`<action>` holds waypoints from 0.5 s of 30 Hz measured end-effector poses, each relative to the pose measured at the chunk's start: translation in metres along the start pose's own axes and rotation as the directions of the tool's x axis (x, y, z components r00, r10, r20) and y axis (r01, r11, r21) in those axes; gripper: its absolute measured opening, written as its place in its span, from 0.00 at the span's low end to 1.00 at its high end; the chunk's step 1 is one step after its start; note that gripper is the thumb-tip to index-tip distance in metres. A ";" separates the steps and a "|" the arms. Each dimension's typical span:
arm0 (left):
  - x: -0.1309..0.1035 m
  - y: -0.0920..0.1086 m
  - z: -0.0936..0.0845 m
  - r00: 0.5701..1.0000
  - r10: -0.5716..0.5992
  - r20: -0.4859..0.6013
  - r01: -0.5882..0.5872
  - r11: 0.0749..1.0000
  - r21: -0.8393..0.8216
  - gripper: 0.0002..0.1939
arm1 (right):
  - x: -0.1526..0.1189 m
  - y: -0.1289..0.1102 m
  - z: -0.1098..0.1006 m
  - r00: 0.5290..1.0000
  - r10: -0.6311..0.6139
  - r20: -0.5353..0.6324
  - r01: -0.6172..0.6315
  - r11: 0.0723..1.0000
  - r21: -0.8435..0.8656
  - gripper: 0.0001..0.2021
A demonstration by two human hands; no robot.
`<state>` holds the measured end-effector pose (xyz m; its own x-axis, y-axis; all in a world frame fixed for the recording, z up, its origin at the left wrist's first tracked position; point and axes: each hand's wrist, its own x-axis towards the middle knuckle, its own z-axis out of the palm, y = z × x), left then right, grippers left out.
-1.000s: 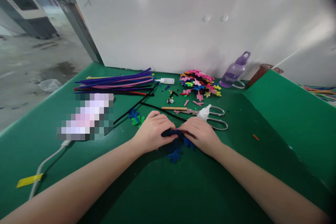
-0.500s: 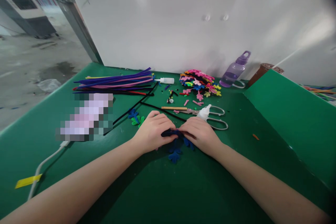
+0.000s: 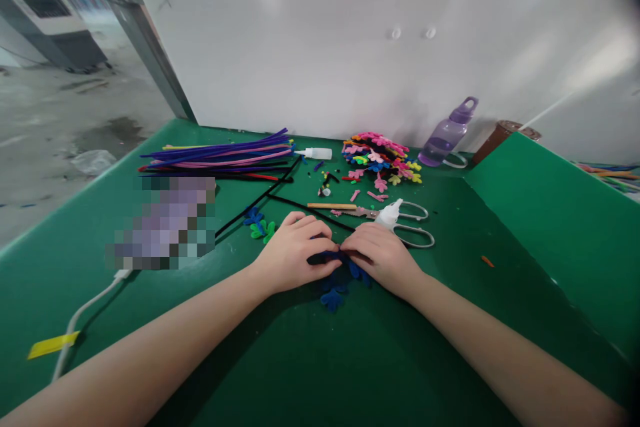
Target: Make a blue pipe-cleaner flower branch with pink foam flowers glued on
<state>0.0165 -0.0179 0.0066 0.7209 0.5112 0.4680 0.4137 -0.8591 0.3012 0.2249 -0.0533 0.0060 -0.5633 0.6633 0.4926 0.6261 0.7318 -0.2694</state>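
Both hands meet over the middle of the green table [image 3: 310, 360], fingers bent around a dark blue pipe-cleaner piece [image 3: 325, 256]. My left hand [image 3: 297, 253] pinches it from the left, thumb below and fingers above. My right hand [image 3: 383, 257] grips it at the other side with its fingertips, which partly hide it. Below the hands lies a blue pipe-cleaner flower [image 3: 331, 300], and more blue petals [image 3: 359, 271] show under the right fingers. Left of my left hand lie a green pipe-cleaner flower [image 3: 261, 231] and a blue one [image 3: 254, 216].
Behind the hands lie scissors [image 3: 415, 237], a white glue bottle [image 3: 389, 215], a wooden stick [image 3: 332, 206] and black pipe cleaners [image 3: 245, 210]. Further back are a pipe-cleaner bundle [image 3: 225, 153], a flower pile [image 3: 377, 157] and a purple water bottle [image 3: 445, 137]. A blurred device [image 3: 167, 220] with a cable is left.
My left fingers and thumb have parted slightly around the blue piece, the thumb shifting a little to the right. My right hand stays in nearly the same place.
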 end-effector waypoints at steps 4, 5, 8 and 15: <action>0.001 0.000 0.000 1.000 -0.004 0.005 0.004 1.000 0.004 0.11 | 0.000 0.000 0.000 1.000 0.000 -0.003 0.000 1.000 0.002 0.06; 0.001 0.000 0.000 1.000 -0.003 0.005 0.003 1.000 0.004 0.11 | 0.000 0.000 0.000 1.000 0.001 -0.002 -0.001 1.000 0.003 0.06; 0.001 0.000 0.000 1.000 0.003 0.009 -0.003 1.000 0.007 0.11 | 0.000 0.000 0.000 1.000 0.004 0.001 -0.004 1.000 0.004 0.05; 0.001 0.000 -0.001 1.000 0.015 0.019 -0.016 1.000 0.017 0.11 | -0.001 0.001 0.001 1.000 0.001 -0.001 -0.001 1.000 0.007 0.06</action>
<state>0.0166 -0.0178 0.0084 0.7377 0.4974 0.4565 0.4118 -0.8673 0.2796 0.2253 -0.0530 0.0046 -0.5621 0.6642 0.4928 0.6230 0.7319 -0.2759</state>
